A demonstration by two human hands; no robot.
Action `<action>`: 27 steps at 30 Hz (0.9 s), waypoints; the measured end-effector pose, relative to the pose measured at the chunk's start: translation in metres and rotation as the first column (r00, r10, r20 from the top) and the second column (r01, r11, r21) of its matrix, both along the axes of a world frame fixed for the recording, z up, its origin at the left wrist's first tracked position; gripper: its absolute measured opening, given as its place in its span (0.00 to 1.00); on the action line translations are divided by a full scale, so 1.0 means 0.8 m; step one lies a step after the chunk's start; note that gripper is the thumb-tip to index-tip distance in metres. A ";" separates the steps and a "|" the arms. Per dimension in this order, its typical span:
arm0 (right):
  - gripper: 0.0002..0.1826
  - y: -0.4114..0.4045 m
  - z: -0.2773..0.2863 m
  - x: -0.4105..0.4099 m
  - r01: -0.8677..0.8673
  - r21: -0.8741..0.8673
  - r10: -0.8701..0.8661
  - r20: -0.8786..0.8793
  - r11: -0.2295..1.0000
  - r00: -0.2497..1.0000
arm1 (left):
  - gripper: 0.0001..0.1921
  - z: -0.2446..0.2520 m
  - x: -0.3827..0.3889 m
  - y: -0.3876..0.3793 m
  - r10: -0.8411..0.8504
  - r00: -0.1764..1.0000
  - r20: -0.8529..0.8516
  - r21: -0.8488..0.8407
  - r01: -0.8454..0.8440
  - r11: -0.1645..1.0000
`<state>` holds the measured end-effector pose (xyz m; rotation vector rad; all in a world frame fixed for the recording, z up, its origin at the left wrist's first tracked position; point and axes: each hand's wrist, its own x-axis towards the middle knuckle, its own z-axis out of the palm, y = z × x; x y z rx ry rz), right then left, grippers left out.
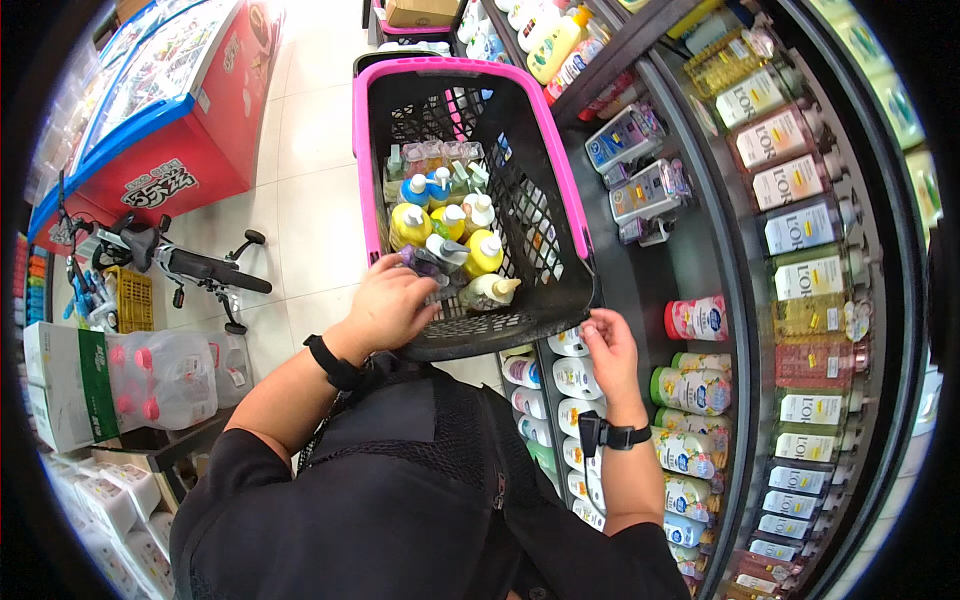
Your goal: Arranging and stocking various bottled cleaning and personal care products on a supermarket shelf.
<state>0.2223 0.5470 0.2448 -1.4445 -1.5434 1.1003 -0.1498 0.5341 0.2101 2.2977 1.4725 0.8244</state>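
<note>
A black plastic shopping basket with a pink rim (465, 66) stands before me. Inside it, pump bottles, among them a yellow one (484, 253) and a blue one (415, 190), are grouped towards the left side. Over the near left corner, my left hand (394, 304) reaches in with bent fingers at a clear bottle with a grey pump (448, 252); whether it grips that bottle cannot be told. My right hand (611, 349) is at the basket's near right corner, thumb and fingertips close together by the edge. A cream pump bottle (489, 291) leans near the basket's front wall.
Shelves of pump bottles (799, 229) and white bottles (577, 377) line the right side. At left are a red chest freezer (187, 154), a small bicycle with training wheels (214, 268), a yellow crate (133, 300) and large clear jugs with pink caps (169, 379).
</note>
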 end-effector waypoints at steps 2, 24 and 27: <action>0.16 0.029 0.044 -0.057 -0.158 -0.046 0.163 0.148 0.986 0.975 | 0.10 -0.006 -0.017 0.003 -0.055 0.998 0.037 0.032 0.054 0.998; 0.28 0.251 -0.206 -0.209 -0.145 -0.861 0.844 0.507 0.487 -0.178 | 0.05 -0.043 -0.053 0.006 0.046 0.926 0.375 0.236 -0.143 0.961; 0.27 0.270 -0.211 -0.187 -0.136 -0.884 0.877 0.463 0.447 -0.129 | 0.05 -0.041 -0.046 0.015 0.042 0.943 0.331 0.215 -0.119 0.969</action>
